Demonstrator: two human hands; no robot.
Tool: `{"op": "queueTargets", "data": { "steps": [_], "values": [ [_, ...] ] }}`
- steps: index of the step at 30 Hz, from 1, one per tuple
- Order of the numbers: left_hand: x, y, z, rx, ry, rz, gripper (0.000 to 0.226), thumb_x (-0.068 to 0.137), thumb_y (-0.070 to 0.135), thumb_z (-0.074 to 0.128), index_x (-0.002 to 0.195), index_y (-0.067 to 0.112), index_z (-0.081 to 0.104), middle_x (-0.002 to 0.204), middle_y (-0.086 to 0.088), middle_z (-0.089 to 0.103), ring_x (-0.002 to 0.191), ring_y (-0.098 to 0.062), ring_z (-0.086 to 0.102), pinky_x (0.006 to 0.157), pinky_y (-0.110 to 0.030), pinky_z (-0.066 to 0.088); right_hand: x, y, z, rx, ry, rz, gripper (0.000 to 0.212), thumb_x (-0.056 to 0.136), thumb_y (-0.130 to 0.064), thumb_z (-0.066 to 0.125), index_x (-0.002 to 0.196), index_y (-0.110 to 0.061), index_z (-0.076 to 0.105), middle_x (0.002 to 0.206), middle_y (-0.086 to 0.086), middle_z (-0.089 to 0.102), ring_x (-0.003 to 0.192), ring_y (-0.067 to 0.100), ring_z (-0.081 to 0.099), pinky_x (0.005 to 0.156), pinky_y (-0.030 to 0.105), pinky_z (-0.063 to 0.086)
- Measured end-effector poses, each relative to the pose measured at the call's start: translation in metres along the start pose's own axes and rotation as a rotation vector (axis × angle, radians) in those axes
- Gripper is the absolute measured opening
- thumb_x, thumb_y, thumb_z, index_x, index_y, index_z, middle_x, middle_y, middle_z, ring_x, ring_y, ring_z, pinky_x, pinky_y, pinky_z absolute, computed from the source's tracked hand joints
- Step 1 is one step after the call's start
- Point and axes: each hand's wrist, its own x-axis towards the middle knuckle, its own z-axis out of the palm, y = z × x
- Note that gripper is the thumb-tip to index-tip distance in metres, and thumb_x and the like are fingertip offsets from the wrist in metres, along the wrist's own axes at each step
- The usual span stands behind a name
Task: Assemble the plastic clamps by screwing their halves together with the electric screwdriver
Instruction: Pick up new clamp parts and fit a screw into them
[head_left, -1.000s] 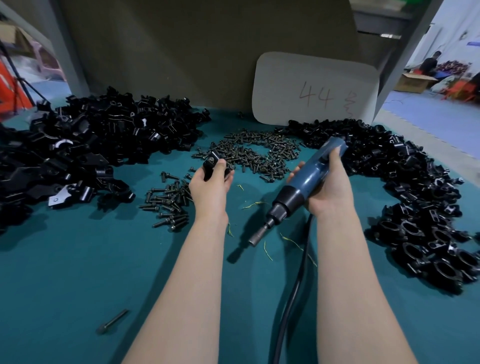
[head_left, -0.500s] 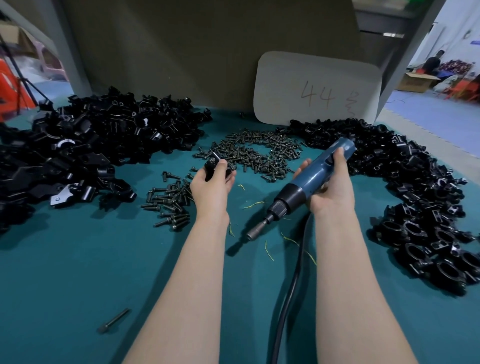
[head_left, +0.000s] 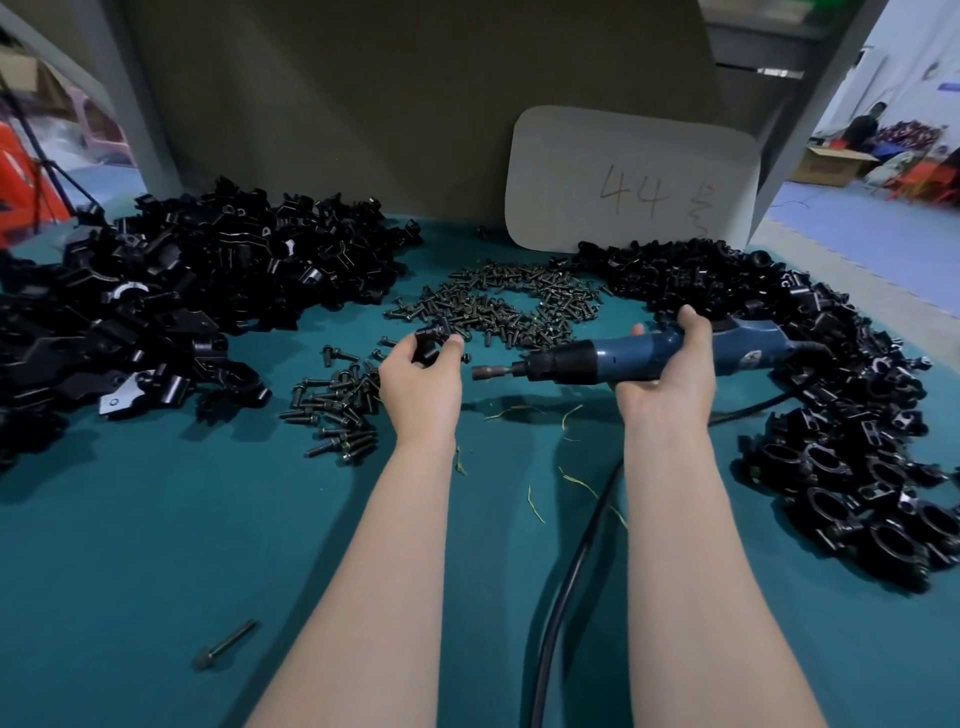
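The green-covered table (head_left: 156, 545) fills most of what I can see. On its left side sprawls a big heap of black clamp parts (head_left: 171, 291). A second black heap (head_left: 831, 415) curves down the right side, and many of those pieces show round openings. A white board (head_left: 623, 176) marked "44" leans against the back wall between the two heaps.

The right hand (head_left: 670, 374) has its fingers curled round the blue electric screwdriver (head_left: 649, 353), holding it off the table and roughly level, with the bit pointing left. The black cord (head_left: 566, 587) trails back across the cloth between the forearms.

The left hand (head_left: 421, 384) pinches a small black clamp piece (head_left: 428, 343) in its fingertips, raised just beside the bit's tip but not touching it.

Short screws (head_left: 509, 306) lie scattered behind the hands. A smaller cluster of longer bolts (head_left: 337, 410) sits just left of the left wrist. One lone bolt (head_left: 226, 644) lies well apart from the rest, near the front edge.
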Motion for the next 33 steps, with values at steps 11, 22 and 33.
{"op": "queueTargets", "data": {
  "steps": [11,22,33],
  "values": [
    [0.000,-0.004,0.000,0.137,-0.032,0.068,0.012,0.089,0.025,0.066,0.080,0.020,0.061,0.071,0.003,0.057,0.062,-0.013,0.046,0.058,-0.022,0.036,-0.006,0.007,0.003,0.035,0.046,-0.138,0.028,0.087,-0.029,0.070,0.100,-0.017,0.048,0.107,-0.002,0.058,0.086,0.015,0.064,0.068,0.026,0.054],
    [-0.001,-0.002,0.000,0.124,-0.036,0.056,0.014,0.089,0.025,0.067,0.076,0.020,0.062,0.075,-0.003,0.061,0.068,-0.017,0.053,0.064,-0.027,0.041,-0.005,0.009,0.002,0.019,0.045,-0.197,0.038,0.089,-0.030,0.067,0.114,-0.013,0.044,0.103,-0.003,0.057,0.083,0.011,0.064,0.053,0.017,0.049],
    [0.003,-0.005,-0.003,0.097,0.002,0.056,0.015,0.090,0.023,0.066,0.076,0.022,0.060,0.072,0.002,0.059,0.066,-0.015,0.051,0.068,-0.026,0.044,-0.011,0.016,0.008,0.005,-0.008,-0.220,0.037,0.090,-0.029,0.065,0.113,-0.010,0.042,0.100,-0.004,0.056,0.085,0.011,0.064,0.056,0.018,0.051]
  ]
}}
